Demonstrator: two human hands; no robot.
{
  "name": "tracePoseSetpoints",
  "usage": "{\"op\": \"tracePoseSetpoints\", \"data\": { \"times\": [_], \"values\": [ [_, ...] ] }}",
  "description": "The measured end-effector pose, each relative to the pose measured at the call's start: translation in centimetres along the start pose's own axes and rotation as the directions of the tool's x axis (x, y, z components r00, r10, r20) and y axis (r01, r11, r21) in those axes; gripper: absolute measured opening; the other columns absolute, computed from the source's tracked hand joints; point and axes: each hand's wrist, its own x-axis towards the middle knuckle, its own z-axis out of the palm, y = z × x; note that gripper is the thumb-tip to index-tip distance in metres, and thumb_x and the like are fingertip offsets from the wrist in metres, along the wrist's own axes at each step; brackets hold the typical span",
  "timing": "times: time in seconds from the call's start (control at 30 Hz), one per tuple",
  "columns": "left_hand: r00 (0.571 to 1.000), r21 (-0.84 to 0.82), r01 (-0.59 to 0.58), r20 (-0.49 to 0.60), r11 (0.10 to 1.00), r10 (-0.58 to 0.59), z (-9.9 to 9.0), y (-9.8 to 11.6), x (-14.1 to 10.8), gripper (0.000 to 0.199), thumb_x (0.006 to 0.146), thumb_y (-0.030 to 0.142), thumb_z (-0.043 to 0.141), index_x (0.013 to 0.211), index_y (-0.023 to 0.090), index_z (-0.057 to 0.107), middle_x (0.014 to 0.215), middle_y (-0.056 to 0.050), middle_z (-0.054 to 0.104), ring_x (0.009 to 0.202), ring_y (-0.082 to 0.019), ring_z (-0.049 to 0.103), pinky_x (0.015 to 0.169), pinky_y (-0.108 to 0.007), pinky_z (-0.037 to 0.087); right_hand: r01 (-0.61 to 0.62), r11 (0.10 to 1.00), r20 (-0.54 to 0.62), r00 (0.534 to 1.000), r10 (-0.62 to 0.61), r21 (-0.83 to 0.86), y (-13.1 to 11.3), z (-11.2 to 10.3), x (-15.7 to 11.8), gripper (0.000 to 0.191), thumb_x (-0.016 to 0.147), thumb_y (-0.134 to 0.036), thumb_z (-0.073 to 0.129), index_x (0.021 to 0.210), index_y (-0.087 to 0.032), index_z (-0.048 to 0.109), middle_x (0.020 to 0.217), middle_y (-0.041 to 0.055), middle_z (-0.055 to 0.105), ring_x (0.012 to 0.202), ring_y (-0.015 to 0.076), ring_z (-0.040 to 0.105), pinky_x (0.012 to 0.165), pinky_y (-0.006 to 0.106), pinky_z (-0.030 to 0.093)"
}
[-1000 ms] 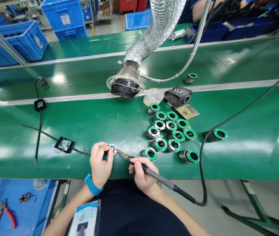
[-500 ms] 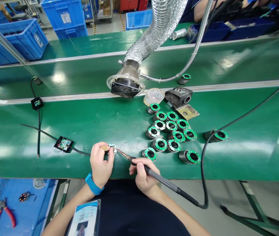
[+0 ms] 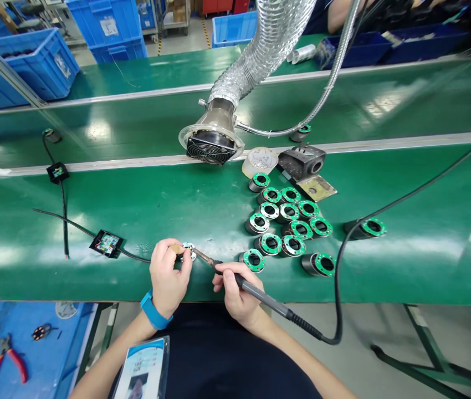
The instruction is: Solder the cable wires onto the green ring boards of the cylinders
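Note:
My left hand is closed at the near edge of the green bench, its fingertips on a small round part with a circuit board. A black cable runs from behind this hand to a black box with a circuit board. In my right hand is a soldering iron, held like a pen, its tip at the round part. To the right stand several metal cylinders topped with green ring boards.
A fan on a foil duct hangs over the bench. Behind the cylinders are a tape roll and an iron stand. The iron's cord loops right. Red pliers lie lower left. A co-worker's arm shows at the top.
Both hands and the iron have shifted slightly left, the tip staying at the round part. On the belt behind, the cylinder near the hose and the part at far left have moved left.

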Motion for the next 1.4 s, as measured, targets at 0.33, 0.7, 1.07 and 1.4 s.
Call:
{"op": "tracePoseSetpoints", "data": {
  "times": [0.33, 0.7, 1.07, 1.4],
  "values": [
    [0.998, -0.042, 0.033, 0.051, 0.999, -0.031, -0.5, 0.1, 0.5, 0.013, 0.095, 0.016, 0.062, 0.084, 0.020, 0.060, 0.092, -0.004, 0.061, 0.087, -0.019, 0.060, 0.079, -0.033, 0.050, 0.014, 1.000, -0.048, 0.999, -0.012, 0.027, 0.4, 0.1, -0.4, 0.016, 0.103, -0.022, 0.054, 0.100, -0.023, 0.070, 0.062, -0.0047, 0.066, 0.045, 0.0119, 0.062, 0.048, 0.025, 0.052],
    [0.997, -0.042, 0.036, 0.075, 0.998, -0.033, -0.8, 0.0, 0.8, 0.011, 0.094, 0.016, 0.065, 0.084, 0.018, 0.064, 0.101, -0.006, 0.063, 0.094, -0.019, 0.064, 0.083, -0.033, 0.052, 0.030, 0.996, -0.079, 0.997, -0.024, 0.085, 0.8, 0.1, -0.6, 0.016, 0.102, -0.019, 0.056, 0.102, -0.024, 0.071, 0.063, -0.0049, 0.066, 0.047, 0.0111, 0.061, 0.051, 0.025, 0.051],
    [0.966, -0.200, 0.210, 0.191, 0.957, -0.172, -2.4, -0.6, 1.3, 0.012, 0.089, 0.017, 0.073, 0.078, 0.020, 0.076, 0.095, -0.003, 0.075, 0.083, -0.014, 0.070, 0.073, -0.026, 0.055, -0.019, 0.990, 0.031, 0.999, 0.015, 0.139, 0.7, -0.1, -0.2, 0.015, 0.103, -0.022, 0.056, 0.103, -0.025, 0.070, 0.061, -0.0067, 0.065, 0.045, 0.0095, 0.061, 0.050, 0.023, 0.050],
    [0.964, -0.203, 0.215, 0.203, 0.955, -0.174, -2.5, -0.7, 1.2, 0.011, 0.088, 0.017, 0.071, 0.079, 0.019, 0.075, 0.096, -0.004, 0.074, 0.084, -0.015, 0.070, 0.075, -0.027, 0.056, -0.123, 0.962, 0.061, 0.992, 0.111, 0.246, 0.9, 0.1, 0.0, 0.017, 0.105, -0.026, 0.055, 0.099, -0.022, 0.070, 0.060, -0.0055, 0.064, 0.041, 0.0083, 0.059, 0.043, 0.019, 0.046]
  ]
}}
